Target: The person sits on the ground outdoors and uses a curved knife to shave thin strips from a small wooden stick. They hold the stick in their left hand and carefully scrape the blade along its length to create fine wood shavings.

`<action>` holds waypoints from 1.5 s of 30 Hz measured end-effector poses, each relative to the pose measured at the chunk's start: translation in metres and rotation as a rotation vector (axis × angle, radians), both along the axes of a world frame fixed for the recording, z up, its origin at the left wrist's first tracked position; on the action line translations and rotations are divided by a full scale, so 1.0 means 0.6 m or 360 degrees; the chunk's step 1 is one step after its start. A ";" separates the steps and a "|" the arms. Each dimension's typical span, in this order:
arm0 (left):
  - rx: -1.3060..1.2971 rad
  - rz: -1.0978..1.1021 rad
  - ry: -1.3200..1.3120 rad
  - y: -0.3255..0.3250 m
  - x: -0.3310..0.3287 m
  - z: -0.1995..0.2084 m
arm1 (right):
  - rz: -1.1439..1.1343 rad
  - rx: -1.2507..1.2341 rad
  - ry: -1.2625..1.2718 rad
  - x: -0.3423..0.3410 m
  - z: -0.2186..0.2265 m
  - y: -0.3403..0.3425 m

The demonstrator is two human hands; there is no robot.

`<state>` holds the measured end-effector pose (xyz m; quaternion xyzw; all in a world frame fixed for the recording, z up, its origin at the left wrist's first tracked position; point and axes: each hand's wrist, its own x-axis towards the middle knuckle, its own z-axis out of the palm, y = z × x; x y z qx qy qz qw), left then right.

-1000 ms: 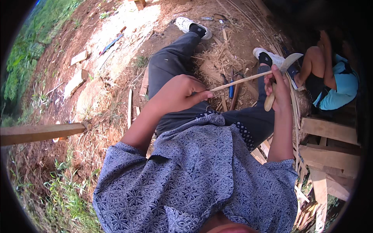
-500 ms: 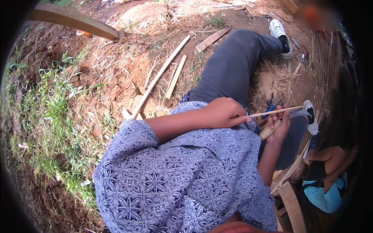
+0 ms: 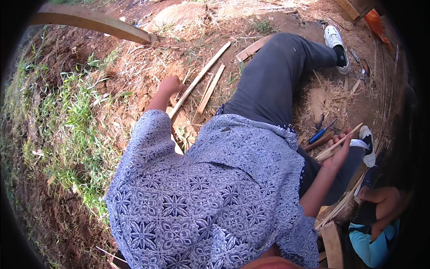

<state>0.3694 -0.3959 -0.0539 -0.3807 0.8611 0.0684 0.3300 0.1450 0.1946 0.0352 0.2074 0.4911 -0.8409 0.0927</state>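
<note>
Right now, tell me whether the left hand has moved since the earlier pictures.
Yes: the left hand went left, from right of the long strip to left of it.

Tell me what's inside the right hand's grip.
The right hand's grip holds a thin wooden stick and a knife. Parts of both are covered there and cannot be seen.

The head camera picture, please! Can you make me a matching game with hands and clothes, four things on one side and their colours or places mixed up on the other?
Things:
1. Right hand
2. Left hand
3. Wearer's trousers
4. Co-worker's shirt

Colours and places:
A. Dark grey
B. Holding a thin stick
C. Turquoise
D. Left of the long wooden strip in the picture

Right pairs: 1-B, 2-D, 3-A, 4-C
</note>
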 end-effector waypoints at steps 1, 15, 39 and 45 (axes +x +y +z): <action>0.0051 0.0027 0.0122 0.000 0.014 -0.008 | -0.0004 -0.0013 -0.0038 -0.002 -0.003 0.004; 0.0387 -0.0165 0.0244 0.122 -0.061 0.001 | -0.0038 0.0044 -0.0104 -0.009 -0.014 0.005; 0.0120 0.0148 0.0415 0.167 -0.076 0.002 | -0.0082 0.0031 -0.0127 0.029 -0.035 0.054; 0.0634 0.0229 0.1677 0.148 -0.166 0.092 | -0.0037 0.0028 -0.0108 0.021 -0.017 0.032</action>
